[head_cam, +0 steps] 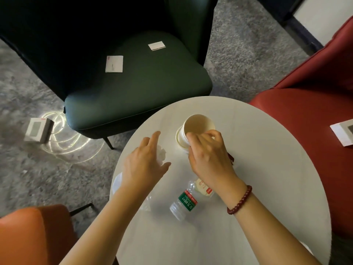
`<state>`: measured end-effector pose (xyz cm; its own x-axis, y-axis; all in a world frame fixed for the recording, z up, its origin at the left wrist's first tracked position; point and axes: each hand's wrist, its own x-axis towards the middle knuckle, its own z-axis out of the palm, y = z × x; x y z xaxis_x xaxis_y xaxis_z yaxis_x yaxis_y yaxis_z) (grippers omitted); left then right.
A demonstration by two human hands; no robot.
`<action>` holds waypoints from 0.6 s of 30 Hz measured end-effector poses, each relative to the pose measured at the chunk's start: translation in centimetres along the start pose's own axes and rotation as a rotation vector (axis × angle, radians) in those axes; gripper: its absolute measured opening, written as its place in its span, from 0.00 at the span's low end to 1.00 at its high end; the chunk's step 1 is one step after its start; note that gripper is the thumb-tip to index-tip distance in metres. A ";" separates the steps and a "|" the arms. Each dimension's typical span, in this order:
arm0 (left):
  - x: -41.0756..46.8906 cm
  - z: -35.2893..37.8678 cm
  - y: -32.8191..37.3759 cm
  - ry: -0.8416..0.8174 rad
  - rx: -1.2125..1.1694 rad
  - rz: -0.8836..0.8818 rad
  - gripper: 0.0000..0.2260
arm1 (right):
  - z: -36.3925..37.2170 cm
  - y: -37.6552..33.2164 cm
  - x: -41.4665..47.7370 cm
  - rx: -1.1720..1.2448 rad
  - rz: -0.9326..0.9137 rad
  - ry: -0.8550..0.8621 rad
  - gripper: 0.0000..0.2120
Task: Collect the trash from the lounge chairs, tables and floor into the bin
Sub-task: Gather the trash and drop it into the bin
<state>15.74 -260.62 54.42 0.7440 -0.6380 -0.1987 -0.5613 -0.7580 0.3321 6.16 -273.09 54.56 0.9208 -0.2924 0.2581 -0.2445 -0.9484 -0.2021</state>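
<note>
Paper cups [196, 129] nested, tilted, in right hand [208, 152]; bottle [184, 202] capped.

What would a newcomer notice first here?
Two hands over the round white table: the right hand grips a tilted paper cup, the left hand is open over a crumpled tissue. A green-labelled water bottle lies nearer the person, and two flat white boxes sit on the dark green chair.

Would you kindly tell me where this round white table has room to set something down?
Bare: the white table's right half toward the red chair, and its near edge below the clear green-labelled bottle. Crowded: left-centre, with paper cups, crumpled tissue, left hand, right hand.
</note>
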 end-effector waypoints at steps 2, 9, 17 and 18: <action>-0.3 -0.1 -0.3 -0.002 0.001 -0.007 0.37 | 1.0 0.0 -0.1 -0.030 -0.010 -0.046 0.14; -0.5 0.1 0.4 -0.035 -0.019 0.028 0.37 | 3.7 0.7 -0.7 -0.145 0.001 -0.137 0.13; -0.2 -0.3 2.2 -0.026 -0.012 0.085 0.35 | 1.3 0.4 -1.0 -0.118 0.086 -0.015 0.19; -0.4 -0.7 2.5 0.009 -0.019 0.103 0.34 | 0.8 0.5 -1.4 -0.118 0.102 -0.001 0.19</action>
<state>14.28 -262.22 55.96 0.6860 -0.7112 -0.1538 -0.6283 -0.6856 0.3677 4.97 -273.09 53.35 0.8894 -0.3883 0.2411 -0.3713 -0.9214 -0.1145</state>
